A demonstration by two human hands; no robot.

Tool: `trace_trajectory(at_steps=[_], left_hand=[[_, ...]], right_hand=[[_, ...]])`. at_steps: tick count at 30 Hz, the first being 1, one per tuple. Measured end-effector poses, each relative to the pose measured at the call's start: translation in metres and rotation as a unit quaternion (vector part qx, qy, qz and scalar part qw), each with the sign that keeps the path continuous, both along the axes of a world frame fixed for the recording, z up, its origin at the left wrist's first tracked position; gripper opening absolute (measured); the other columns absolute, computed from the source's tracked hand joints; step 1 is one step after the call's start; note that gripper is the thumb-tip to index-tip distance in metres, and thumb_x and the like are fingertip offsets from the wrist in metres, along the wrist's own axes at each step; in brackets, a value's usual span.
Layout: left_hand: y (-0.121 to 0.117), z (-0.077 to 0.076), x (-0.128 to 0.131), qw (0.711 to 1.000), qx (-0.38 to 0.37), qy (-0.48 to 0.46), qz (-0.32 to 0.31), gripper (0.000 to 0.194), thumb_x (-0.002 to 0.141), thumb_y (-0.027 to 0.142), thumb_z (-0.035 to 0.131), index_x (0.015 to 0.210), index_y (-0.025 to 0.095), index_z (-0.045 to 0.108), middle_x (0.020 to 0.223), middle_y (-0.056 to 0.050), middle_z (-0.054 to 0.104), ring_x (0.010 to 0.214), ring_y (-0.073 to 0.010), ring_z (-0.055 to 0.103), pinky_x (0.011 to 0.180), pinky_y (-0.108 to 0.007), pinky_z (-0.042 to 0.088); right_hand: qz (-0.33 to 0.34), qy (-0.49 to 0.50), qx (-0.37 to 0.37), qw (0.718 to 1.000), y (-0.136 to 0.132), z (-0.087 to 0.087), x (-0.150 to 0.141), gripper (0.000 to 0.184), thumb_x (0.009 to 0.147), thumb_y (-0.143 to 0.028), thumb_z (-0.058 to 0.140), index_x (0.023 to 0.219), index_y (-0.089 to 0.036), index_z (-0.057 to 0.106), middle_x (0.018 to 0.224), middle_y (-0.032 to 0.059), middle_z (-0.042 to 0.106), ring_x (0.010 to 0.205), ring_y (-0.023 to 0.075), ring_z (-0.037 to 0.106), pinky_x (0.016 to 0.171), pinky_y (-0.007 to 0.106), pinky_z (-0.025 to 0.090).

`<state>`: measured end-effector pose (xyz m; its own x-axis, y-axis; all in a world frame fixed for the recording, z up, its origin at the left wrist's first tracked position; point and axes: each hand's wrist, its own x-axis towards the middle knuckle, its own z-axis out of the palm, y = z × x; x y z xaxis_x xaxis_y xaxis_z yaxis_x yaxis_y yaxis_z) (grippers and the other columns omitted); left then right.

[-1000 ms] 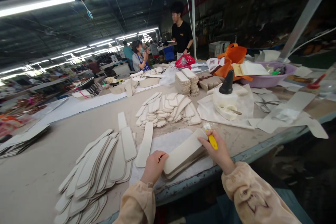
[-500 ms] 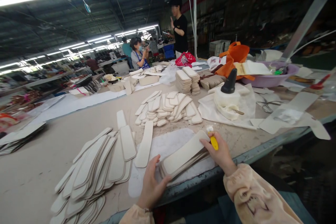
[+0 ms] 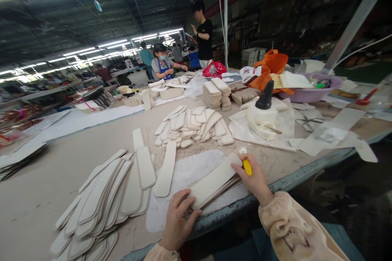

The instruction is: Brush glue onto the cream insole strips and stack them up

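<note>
At the near edge of the table (image 3: 39, 195): the pale strip (image 3: 214, 179) lies slantwise on top of more strips (image 3: 223, 190), whose edges fan out along its right side, and a white sheet (image 3: 199, 163) lies beneath them.
Left hand: half a second ago I had the left hand (image 3: 177, 222) spread open beside the near end; now its fingers have bent in to that end, the thumb low by the corner. I cannot tell whether they grip or merely rest.
Right hand: the right hand (image 3: 255, 175) still pinches the far end, with a yellow-handled brush (image 3: 247, 167) tucked in the same grasp.
What the shift gives me: contact at one end and fingers close in at the other, so I judge the top piece steadier than when the left hand was spread.
Loose strip: one lone strip (image 3: 166, 169) lies just left of the held ones, partly on the sheet.
Piles: a fanned pile (image 3: 101, 195) spreads farther left; a jumbled heap (image 3: 196, 124) sits beyond the sheet, with neat stacks (image 3: 212, 98) behind it.
White container: the white container (image 3: 261, 116) with its black cone stands right of the heap, near scissors (image 3: 308, 122) and a purple basin (image 3: 301, 95).
Blue apron: the seated co-worker (image 3: 162, 65), whose hands were raised, has now lowered them to the work.
</note>
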<state>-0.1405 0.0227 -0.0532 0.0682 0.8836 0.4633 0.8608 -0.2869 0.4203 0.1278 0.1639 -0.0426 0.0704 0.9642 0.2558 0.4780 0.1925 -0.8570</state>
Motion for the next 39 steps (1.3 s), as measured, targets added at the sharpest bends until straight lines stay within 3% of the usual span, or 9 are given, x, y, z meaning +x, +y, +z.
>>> trace_trajectory(at_steps=[6, 19, 33, 36, 39], left_hand=[[0.001, -0.004, -0.002, 0.999, 0.035, 0.030, -0.016, 0.024, 0.077, 0.028, 0.068, 0.100, 0.025, 0.066, 0.114, -0.009, 0.061, 0.107, -0.0240, 0.057, 0.087, -0.041, 0.053], [0.010, -0.009, -0.010, 0.990, 0.109, 0.066, -0.057, 0.022, 0.075, 0.029, 0.069, 0.097, 0.024, 0.068, 0.109, -0.010, 0.064, 0.098, -0.0235, 0.062, 0.081, -0.037, 0.056], [0.018, -0.016, -0.017, 0.979, 0.151, 0.098, -0.094, 0.024, 0.074, 0.027, 0.070, 0.097, 0.022, 0.067, 0.106, -0.011, 0.065, 0.094, -0.0241, 0.064, 0.076, -0.037, 0.059], [0.018, -0.018, -0.019, 0.978, 0.152, 0.101, -0.097, 0.026, 0.073, 0.026, 0.071, 0.098, 0.022, 0.067, 0.106, -0.011, 0.065, 0.094, -0.0239, 0.064, 0.076, -0.036, 0.059], [0.019, -0.021, -0.022, 0.975, 0.160, 0.110, -0.104, 0.026, 0.073, 0.027, 0.072, 0.097, 0.022, 0.068, 0.105, -0.012, 0.065, 0.092, -0.0235, 0.065, 0.075, -0.035, 0.060]], right_hand=[[-0.032, -0.013, 0.001, 0.999, 0.000, 0.005, 0.003, 0.026, 0.077, -0.043, 0.058, 0.090, -0.024, 0.046, 0.070, -0.0021, 0.057, 0.062, 0.0199, 0.058, 0.063, 0.033, 0.045], [-0.031, -0.175, -0.008, 0.984, -0.003, 0.004, 0.008, 0.012, 0.083, -0.032, 0.051, 0.091, -0.025, 0.047, 0.076, 0.0008, 0.065, 0.068, 0.0217, 0.064, 0.061, 0.032, 0.045], [-0.050, -0.207, -0.022, 0.977, 0.001, 0.000, 0.009, 0.014, 0.083, -0.029, 0.054, 0.095, -0.024, 0.049, 0.073, 0.0011, 0.063, 0.066, 0.0211, 0.063, 0.058, 0.030, 0.045], [-0.039, -0.235, 0.041, 0.970, -0.002, 0.005, 0.008, 0.009, 0.084, -0.025, 0.052, 0.093, -0.023, 0.051, 0.080, 0.0048, 0.063, 0.077, 0.0233, 0.063, 0.067, 0.035, 0.048], [0.057, -0.212, 0.138, 0.966, -0.013, 0.009, -0.002, 0.007, 0.086, -0.023, 0.051, 0.093, -0.022, 0.052, 0.093, 0.0085, 0.065, 0.096, 0.0249, 0.060, 0.085, 0.040, 0.047]])
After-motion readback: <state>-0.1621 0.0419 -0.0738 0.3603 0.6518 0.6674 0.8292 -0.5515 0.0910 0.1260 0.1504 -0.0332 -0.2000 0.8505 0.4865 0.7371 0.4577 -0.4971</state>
